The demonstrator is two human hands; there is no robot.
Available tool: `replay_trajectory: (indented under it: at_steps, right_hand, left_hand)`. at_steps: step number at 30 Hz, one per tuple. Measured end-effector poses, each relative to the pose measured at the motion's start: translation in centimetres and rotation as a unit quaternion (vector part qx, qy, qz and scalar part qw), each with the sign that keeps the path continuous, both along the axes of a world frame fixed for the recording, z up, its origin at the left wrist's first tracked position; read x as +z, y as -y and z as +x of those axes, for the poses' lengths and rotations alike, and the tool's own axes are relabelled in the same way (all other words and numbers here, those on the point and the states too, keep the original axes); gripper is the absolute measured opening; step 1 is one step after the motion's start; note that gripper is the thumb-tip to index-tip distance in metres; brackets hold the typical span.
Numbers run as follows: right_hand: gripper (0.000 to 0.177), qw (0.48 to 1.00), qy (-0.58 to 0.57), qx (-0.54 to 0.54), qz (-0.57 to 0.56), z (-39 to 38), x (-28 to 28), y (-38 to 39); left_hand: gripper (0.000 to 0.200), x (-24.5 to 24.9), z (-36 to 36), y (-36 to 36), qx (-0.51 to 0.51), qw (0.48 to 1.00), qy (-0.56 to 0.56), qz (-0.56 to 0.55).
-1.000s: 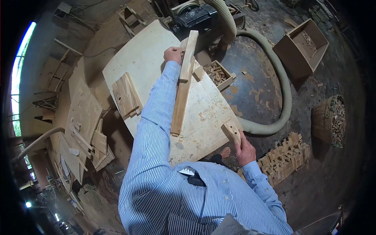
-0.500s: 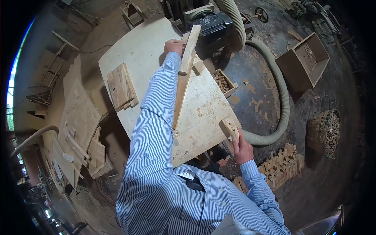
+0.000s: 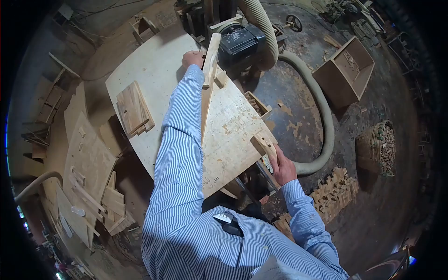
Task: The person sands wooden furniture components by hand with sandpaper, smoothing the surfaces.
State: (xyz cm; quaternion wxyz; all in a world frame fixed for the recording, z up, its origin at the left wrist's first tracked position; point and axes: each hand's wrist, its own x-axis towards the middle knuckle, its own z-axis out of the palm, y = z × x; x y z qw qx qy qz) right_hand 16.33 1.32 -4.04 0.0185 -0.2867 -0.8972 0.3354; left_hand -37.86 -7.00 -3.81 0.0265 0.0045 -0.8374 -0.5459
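My left hand (image 3: 192, 59) is closed at the far part of the pale worktable (image 3: 233, 154), beside an upright wooden fence (image 3: 213, 58). Its fingertips meet wood there, but what they hold is hidden. My right hand (image 3: 283, 168) is closed round the near end of a wooden piece with dark holes (image 3: 266, 145), at the table's right corner. A small wooden block (image 3: 220, 79) sits against the right side of the fence.
Stacked flat boards (image 3: 134, 109) lie on the table's left. A black motor (image 3: 240, 41) and ribbed hose (image 3: 326, 116) stand beyond. On the floor are an open box (image 3: 343, 72), a basket of offcuts (image 3: 375, 147) and rows of wood blocks (image 3: 333, 191).
The whole scene has shifted left in view as the head camera turned. Both hands keep about the same places against the table, the left by the fence and the right on the wooden piece.
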Motion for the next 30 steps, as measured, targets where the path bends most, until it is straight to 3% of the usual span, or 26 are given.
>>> replay_trajectory:
  at_steps: [4,8,11,14,16,18,19,20,21,22,23,24,25,27,30]
  right_hand:
    - [0.053,0.998,0.034,-0.021,-0.04,-0.1,0.8,0.2]
    - [0.054,1.0,-0.011,-0.013,-0.007,0.3,0.3,0.3]
    - [0.055,0.999,0.027,-0.027,-0.02,-0.4,2.4,0.8]
    - [0.055,0.999,0.022,-0.025,-0.011,-0.2,2.3,0.6]
    - [0.055,0.999,0.019,-0.023,-0.023,-0.4,2.5,0.6]
    - [0.056,1.0,0.004,-0.025,-0.019,-0.2,3.3,0.7]
    - [0.057,0.999,-0.043,-0.009,0.027,0.4,1.9,0.3]
    - [0.057,0.999,-0.033,-0.028,0.025,0.6,2.4,0.3]
    - [0.057,0.996,-0.07,-0.041,0.029,0.8,2.8,0.4]
    - [0.056,0.993,-0.102,-0.05,0.026,1.0,2.9,0.2]
    - [0.059,0.991,-0.119,-0.052,0.003,1.1,2.8,-0.1]
    - [0.062,0.98,-0.19,-0.045,0.028,1.1,2.6,-0.2]
    - [0.064,0.978,-0.208,-0.027,-0.012,1.0,3.9,-0.5]
    - [0.064,0.966,-0.246,0.0,-0.083,0.9,6.4,-1.0]
    - [0.057,0.96,-0.235,0.045,-0.149,1.7,9.1,-3.2]
  left_hand:
    - [0.019,-0.7,0.6,-0.4,0.02,0.995,-0.069,-0.068]
    - [0.022,-0.6,1.6,-0.7,0.037,0.992,-0.1,-0.067]
    - [0.023,0.8,2.4,-0.3,0.014,0.993,-0.102,-0.056]
    - [0.026,1.0,2.7,0.1,0.011,0.997,-0.079,0.012]
    - [0.036,-1.9,1.1,0.7,0.0,0.991,-0.073,0.113]
    - [0.043,1.8,5.8,3.0,-0.089,0.977,-0.034,0.191]
    - [0.043,0.1,6.9,3.8,-0.175,0.953,-0.034,0.245]
    - [0.04,0.9,10.2,3.7,-0.198,0.943,-0.033,0.266]
    - [0.04,4.9,15.9,4.9,-0.249,0.939,-0.012,0.237]
    - [0.038,6.6,19.7,5.6,-0.28,0.951,-0.01,0.131]
    - [0.034,4.1,21.3,6.3,-0.347,0.933,-0.03,0.088]
    - [0.03,6.4,26.1,6.6,-0.383,0.92,-0.061,0.061]
    - [0.029,6.4,28.6,7.0,-0.447,0.891,0.036,0.074]
    - [0.032,7.0,33.7,6.5,-0.531,0.845,0.031,0.057]
    - [0.035,8.1,38.8,4.6,-0.567,0.812,0.087,0.108]
